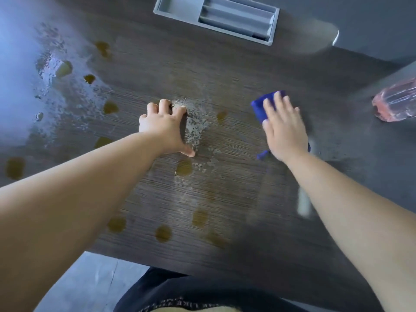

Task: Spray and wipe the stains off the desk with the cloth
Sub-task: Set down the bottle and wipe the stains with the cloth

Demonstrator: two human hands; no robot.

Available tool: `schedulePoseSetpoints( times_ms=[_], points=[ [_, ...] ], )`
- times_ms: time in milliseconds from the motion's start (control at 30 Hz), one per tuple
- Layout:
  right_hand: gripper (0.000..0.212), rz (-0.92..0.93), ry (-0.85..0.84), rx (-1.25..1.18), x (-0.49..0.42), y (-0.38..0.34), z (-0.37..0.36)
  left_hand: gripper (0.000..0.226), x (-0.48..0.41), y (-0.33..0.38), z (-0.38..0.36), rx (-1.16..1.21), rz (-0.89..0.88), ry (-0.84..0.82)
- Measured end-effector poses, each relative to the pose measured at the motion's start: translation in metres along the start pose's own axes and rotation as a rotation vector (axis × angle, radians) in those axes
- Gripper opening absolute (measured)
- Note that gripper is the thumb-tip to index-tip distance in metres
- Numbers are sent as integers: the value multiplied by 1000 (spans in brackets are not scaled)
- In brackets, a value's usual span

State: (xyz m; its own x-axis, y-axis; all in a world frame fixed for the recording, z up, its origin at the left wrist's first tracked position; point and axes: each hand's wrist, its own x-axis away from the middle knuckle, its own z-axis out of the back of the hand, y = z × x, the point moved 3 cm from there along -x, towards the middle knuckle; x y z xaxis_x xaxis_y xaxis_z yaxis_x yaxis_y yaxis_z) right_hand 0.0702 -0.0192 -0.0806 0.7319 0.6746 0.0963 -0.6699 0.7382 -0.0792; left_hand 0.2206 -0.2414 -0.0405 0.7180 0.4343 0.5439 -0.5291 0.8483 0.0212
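Our forearms (90,176) stretch over the near edge of the desk (225,70). The left hand (165,126) rests spread and empty on the wet wood among the brown stains (184,167), probably to brace us as we lean. The right hand (284,129) presses flat, fingers straight, on the blue cloth (262,106) just right of the stains, putting the palm's weight into the scrub, while the spray bottle (396,100) sits well apart at far right, seemingly kept out of the wiping path.

Grey slotted tray (236,18) at the back, pale floor (90,284) nearest.
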Motion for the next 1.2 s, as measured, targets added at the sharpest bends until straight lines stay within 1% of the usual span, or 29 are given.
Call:
schedulePoseSetpoints(
  times_ms=[67,100,133,167,200,267,333,367,400,433,467,533,567,600,633,667,733,800,833,867,900,933,1000,1033,1067,1100,1133,1167,1200],
  points=[
    [52,-352,37,-48,-25,-10,1,116,-1,1,0,-6,3,-7],
    [54,-440,44,-70,-34,-24,2,116,-2,2,0,-12,5,-12],
    [55,-443,42,-84,-41,-41,2,115,-3,2,0,-19,7,-16],
    [55,-361,36,-75,-43,-60,1,115,-3,3,0,-25,6,-17],
    [54,-223,26,-54,-40,-78,-1,115,-4,3,1,-26,5,-19],
    [53,114,-13,-26,-17,-101,-6,114,-4,3,1,-21,2,-21],
    [51,435,-71,-1,7,-90,-8,113,-5,3,0,-19,-4,-20],
    [49,540,-74,9,11,-74,-7,113,-5,3,0,-19,-7,-21],
    [48,567,-39,29,9,-55,-7,112,-5,3,0,-19,-10,-24],
    [48,495,-4,43,2,-37,-5,112,-5,3,1,-17,-12,-28],
    [49,331,13,34,-7,-22,-1,112,-5,3,1,-15,-12,-33],
    [50,-148,49,-22,-30,-11,2,112,-6,3,2,-21,-11,-35],
    [52,-355,66,-67,-39,-18,4,111,-6,3,2,-24,-9,-36],
    [53,-478,66,-108,-44,-32,4,111,-5,4,2,-27,-7,-38],
    [54,-499,56,-130,-46,-49,4,111,-5,4,2,-31,-6,-41],
    [55,-423,48,-116,-45,-67,1,112,-5,5,3,-33,-5,-44],
    [55,-87,11,-61,-27,-96,-5,112,-6,6,2,-33,-3,-46],
    [53,297,-47,-23,0,-99,-8,112,-6,6,2,-27,-5,-42],
    [52,419,-66,-16,5,-87,-7,111,-6,6,2,-23,-7,-39],
    [51,455,-55,-2,2,-71,-6,111,-6,5,2,-21,-8,-40],
    [51,388,-30,14,-6,-52,-4,111,-6,5,3,-19,-12,-45],
    [50,239,-7,19,-17,-36,-2,111,-5,5,2,-12,-16,-48],
    [50,-184,26,-17,-45,-18,3,110,-6,5,3,6,-19,-49],
    [51,-370,45,-51,-59,-21,6,109,-6,5,3,13,-24,-47],
    [52,-502,50,-88,-70,-30,6,109,-5,6,3,17,-24,-49],
    [53,-565,44,-123,-78,-45,6,109,-5,6,3,18,-23,-51],
    [54,-536,32,-133,-83,-64,6,110,-5,6,3,17,-21,-51],
    [54,-424,23,-114,-85,-82,3,111,-5,5,3,16,-20,-51],
    [53,-256,14,-83,-81,-100,-1,112,-5,5,3,13,-19,-50]
  ],
)
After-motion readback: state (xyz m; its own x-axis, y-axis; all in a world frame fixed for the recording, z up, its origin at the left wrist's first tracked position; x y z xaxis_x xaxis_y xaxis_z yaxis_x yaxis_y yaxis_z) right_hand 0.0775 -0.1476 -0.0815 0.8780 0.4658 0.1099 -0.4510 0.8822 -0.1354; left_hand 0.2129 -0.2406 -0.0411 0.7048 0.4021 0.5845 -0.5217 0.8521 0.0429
